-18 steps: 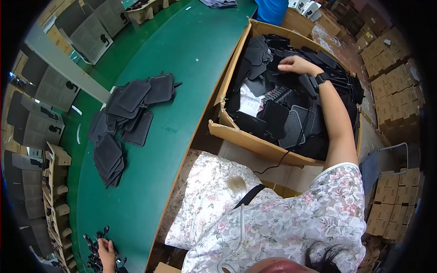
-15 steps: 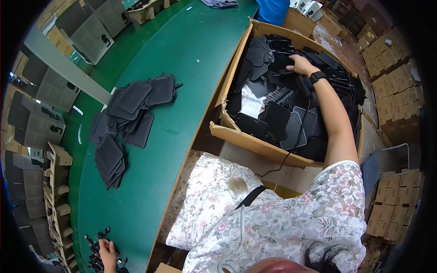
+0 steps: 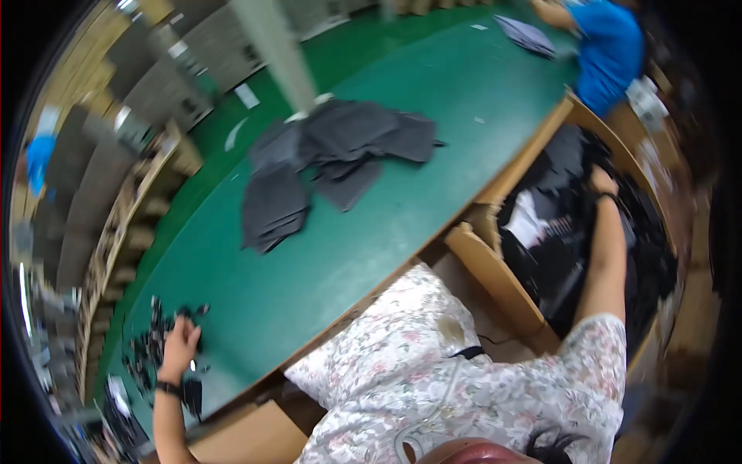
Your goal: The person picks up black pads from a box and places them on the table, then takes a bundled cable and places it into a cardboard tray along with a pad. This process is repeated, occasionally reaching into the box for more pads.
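My left hand (image 3: 182, 344) is at the near left of the green table, its fingers closed at the edge of a cluster of small black parts (image 3: 143, 356). What it grips among them is too small to make out. My right hand (image 3: 603, 182) reaches down into a big cardboard box (image 3: 514, 290) at the right, among dark flat pads and other black pieces (image 3: 556, 278). Motion blurs its fingers. Overlapping dark grey rectangular pads (image 3: 348, 131) lie in loose stacks towards the far side of the table, apart from both hands.
The green table (image 3: 371, 240) has a folded cloth (image 3: 525, 37) at its far end. Beyond it, a person in a blue shirt (image 3: 610, 54) works. A pale post (image 3: 274, 54) rises behind the pads. An open cardboard box (image 3: 247, 437) is below the near edge.
The view has swung left, so table, pads and box appear further right. My right hand stays in the box. The left hand stays at the small black parts, with more forearm showing.
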`<move>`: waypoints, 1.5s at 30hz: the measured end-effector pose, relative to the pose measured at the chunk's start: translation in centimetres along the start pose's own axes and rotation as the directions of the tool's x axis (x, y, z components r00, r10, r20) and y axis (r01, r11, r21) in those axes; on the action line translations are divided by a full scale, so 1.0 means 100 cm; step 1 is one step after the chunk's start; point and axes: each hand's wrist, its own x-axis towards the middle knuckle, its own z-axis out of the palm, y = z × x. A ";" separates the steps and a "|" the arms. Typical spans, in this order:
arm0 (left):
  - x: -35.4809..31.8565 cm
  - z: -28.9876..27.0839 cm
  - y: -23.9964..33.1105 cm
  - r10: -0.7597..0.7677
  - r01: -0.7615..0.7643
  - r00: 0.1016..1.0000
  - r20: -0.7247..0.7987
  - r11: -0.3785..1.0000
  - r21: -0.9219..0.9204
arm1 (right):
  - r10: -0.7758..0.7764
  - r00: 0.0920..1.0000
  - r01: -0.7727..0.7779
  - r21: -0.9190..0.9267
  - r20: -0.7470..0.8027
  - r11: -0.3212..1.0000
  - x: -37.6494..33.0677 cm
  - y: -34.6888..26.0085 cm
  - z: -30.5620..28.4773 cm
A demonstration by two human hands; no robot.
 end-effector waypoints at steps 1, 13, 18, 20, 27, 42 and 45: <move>-0.003 -0.005 0.001 -0.035 0.035 0.999 0.014 0.999 -0.007 | 0.013 0.997 -0.021 0.108 0.082 0.994 -0.005 -0.007 -0.001; -0.016 -0.037 0.025 -0.114 0.116 0.992 0.057 0.993 -0.028 | -0.080 0.996 0.091 0.363 -0.045 0.927 -0.064 0.002 -0.067; -0.016 -0.031 0.024 -0.109 0.110 0.991 0.079 0.994 -0.002 | 0.013 0.983 0.065 0.411 -0.183 0.909 -0.092 0.022 -0.110; -0.015 -0.028 0.024 -0.100 0.099 0.993 0.068 0.995 0.007 | -0.003 0.969 0.112 0.428 -0.247 0.897 -0.091 0.037 -0.120; -0.013 -0.022 0.019 -0.034 0.033 0.998 0.055 0.999 0.008 | -0.099 0.782 0.504 0.531 -0.615 0.682 -0.082 0.026 -0.207; 0.004 -0.052 0.058 0.058 -0.203 0.955 -0.292 0.845 -0.495 | -0.890 0.363 0.261 0.947 -0.276 -0.187 -0.285 -0.393 -0.331; -0.002 -0.072 0.076 0.073 -0.334 0.918 -0.390 0.672 -0.661 | -0.973 0.146 0.117 0.980 -0.178 -0.161 -0.308 -0.439 -0.335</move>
